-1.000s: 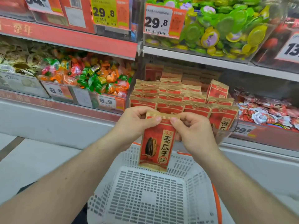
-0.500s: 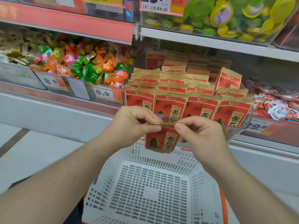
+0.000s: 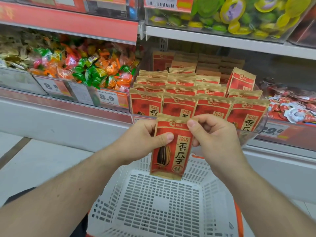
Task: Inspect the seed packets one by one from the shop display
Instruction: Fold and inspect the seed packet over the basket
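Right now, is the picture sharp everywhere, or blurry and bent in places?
Head view: the held seed packet reads sharply; the candy bin at left is smeared; the upper shelf edge slopes from wide-angle distortion; lighting is even, without harsh glare.

The top price tag [image 3: 168, 3] is cut off; rear packets [image 3: 208, 65] blur.
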